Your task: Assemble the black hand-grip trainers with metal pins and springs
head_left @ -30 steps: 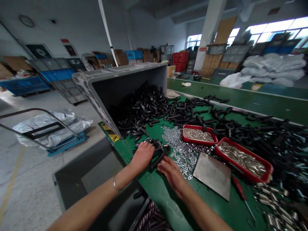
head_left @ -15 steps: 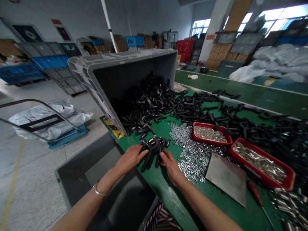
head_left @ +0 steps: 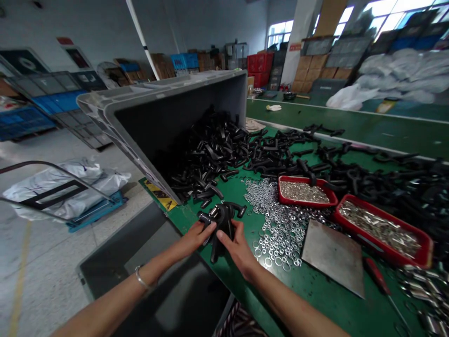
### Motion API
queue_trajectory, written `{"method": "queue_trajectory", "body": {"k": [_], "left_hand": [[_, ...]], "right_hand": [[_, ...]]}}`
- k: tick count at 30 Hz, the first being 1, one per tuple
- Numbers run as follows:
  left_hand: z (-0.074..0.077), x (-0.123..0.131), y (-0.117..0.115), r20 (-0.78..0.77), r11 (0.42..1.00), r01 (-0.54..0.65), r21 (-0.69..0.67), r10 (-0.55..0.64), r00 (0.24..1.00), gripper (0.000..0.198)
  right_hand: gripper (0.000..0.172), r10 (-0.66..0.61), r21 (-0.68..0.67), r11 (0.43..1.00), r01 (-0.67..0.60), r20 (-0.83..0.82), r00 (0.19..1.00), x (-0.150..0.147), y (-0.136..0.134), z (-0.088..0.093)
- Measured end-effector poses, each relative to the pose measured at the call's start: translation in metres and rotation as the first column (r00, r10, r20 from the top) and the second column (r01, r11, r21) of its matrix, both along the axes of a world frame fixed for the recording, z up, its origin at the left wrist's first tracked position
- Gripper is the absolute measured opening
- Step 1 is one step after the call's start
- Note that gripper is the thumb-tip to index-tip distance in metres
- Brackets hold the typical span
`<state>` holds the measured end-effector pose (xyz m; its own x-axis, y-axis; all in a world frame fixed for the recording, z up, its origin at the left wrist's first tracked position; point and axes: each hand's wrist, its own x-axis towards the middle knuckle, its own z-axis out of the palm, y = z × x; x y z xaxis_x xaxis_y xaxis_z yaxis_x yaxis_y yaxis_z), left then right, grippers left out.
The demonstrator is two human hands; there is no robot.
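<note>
Several black clamp-like parts [head_left: 224,220], with long curved handles and a shiny metal spring among them, are gathered between my hands at the table's near edge. My left hand [head_left: 197,236] is closed on their left side, thumb along the top. From the right, my right hand [head_left: 239,245] grips the same bunch, its thumb pressed on a black handle and its fingers behind. Where one part ends and another begins is hard to make out. Small metal rings [head_left: 277,229] lie spread on the green table just right of my right hand.
A grey crate [head_left: 94,103] lies on its side, spilling black parts [head_left: 220,145]. Two red trays [head_left: 305,202] of small metal pieces, a metal plate [head_left: 333,257] and a red-handled screwdriver [head_left: 379,276] are to the right. Another grey bin [head_left: 105,262] stands below the table edge.
My right hand has moved in leftward and closed onto the black parts, its thumb now on top. The bunch is drawn together between both hands. The view has shifted slightly.
</note>
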<state>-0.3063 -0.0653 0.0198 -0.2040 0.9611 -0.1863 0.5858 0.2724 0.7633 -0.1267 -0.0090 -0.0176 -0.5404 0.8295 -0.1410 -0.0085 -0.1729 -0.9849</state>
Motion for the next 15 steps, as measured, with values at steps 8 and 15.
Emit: {"method": "queue_trajectory", "body": {"k": [8,15], "left_hand": [[-0.075,0.037,-0.087,0.137,0.955,0.024,0.296,-0.068,0.988,0.060],[-0.085,0.069,-0.066,0.069,0.950,0.059,0.305,-0.084,0.994,0.067]], "right_hand": [[0.038,0.239,0.257,0.946,-0.198,-0.139,0.961,0.037,0.026,0.025],[0.051,0.265,0.206,0.952,-0.226,-0.188,0.946,0.012,0.049,0.029]]}}
